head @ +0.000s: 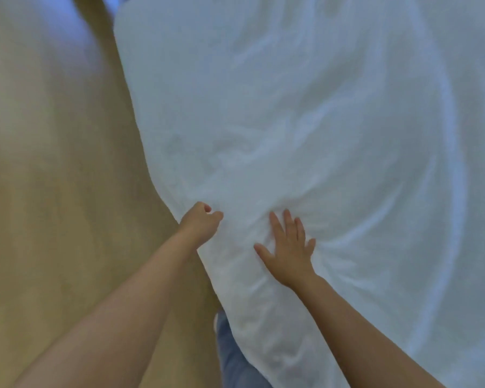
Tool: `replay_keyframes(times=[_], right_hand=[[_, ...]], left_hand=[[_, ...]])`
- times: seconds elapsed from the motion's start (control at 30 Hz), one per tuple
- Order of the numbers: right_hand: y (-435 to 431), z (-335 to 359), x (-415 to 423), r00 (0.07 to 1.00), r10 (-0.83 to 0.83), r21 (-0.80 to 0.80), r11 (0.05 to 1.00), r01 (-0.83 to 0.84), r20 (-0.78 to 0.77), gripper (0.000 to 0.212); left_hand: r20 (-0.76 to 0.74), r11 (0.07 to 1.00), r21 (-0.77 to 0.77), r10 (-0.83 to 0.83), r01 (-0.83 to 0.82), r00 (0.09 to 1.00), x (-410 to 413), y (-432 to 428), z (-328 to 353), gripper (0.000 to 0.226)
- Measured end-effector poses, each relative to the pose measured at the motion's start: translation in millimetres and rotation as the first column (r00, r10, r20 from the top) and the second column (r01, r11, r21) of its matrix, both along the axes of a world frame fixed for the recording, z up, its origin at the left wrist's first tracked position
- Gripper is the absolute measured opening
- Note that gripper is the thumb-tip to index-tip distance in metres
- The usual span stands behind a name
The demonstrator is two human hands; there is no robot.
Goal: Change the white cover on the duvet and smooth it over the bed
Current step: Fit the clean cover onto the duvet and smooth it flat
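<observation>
No text, label, brand, number or sign can be read anywhere. The white duvet cover (319, 135) looks plain, as does the pale floor (39, 163) beside it. The view is soft with blur, so any very small print may be lost.

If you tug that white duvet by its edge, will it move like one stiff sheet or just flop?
Probably floppy: the white duvet is creased all over, and folds fan out from where the right hand presses flat. It looks puffy, so it is likely light for its size. The left hand grips its edge, which bunches there.
</observation>
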State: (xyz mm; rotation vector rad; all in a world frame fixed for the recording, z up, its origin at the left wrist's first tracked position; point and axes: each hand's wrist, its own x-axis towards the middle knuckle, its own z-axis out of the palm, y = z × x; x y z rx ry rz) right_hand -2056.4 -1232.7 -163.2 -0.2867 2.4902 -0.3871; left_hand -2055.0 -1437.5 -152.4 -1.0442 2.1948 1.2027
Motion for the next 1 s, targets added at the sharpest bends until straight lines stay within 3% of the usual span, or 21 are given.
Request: replay_keyframes(times=[0.23, 0.5, 0.67, 0.77, 0.9, 1.0], right_hand=[[-86, 0, -130, 0.987, -0.004, 0.008, 1.0, 0.003, 0.161, 0.079], [-166, 3, -248, 0.964, -0.061, 0.02, 0.998, 0.058, 0.259, 0.08], [-232, 4, -327, 0.942, -0.175, 0.014, 0.984, 0.179, 0.285, 0.082], [-291, 1, -391, 0.896, -0.308, 0.012, 0.947, 0.321, 0.32, 0.085], [-354, -6, -465, 0.833, -0.456, 0.061, 0.885, 0.461, 0.314, 0.091], [-376, -8, -501, 0.794, -0.511, 0.071, 0.852, 0.519, 0.331, 0.092]], left_hand=[[-0.002, 0.972, -0.163, -0.171, 0.169, 0.985, -167, -77, 20, 0.046], [0.069, 0.855, -0.382, -0.351, 0.35, 0.934, -311, -180, 28, 0.06], [0.02, 0.797, -0.478, -0.41, 0.369, 0.912, -439, -275, 23, 0.074], [0.044, 0.726, -0.538, -0.483, 0.428, 0.874, -528, -324, 17, 0.095], [0.087, 0.683, -0.498, -0.573, 0.534, 0.815, -623, -374, 6, 0.116], [0.074, 0.761, -0.295, -0.585, 0.578, 0.808, -666, -391, 0, 0.127]])
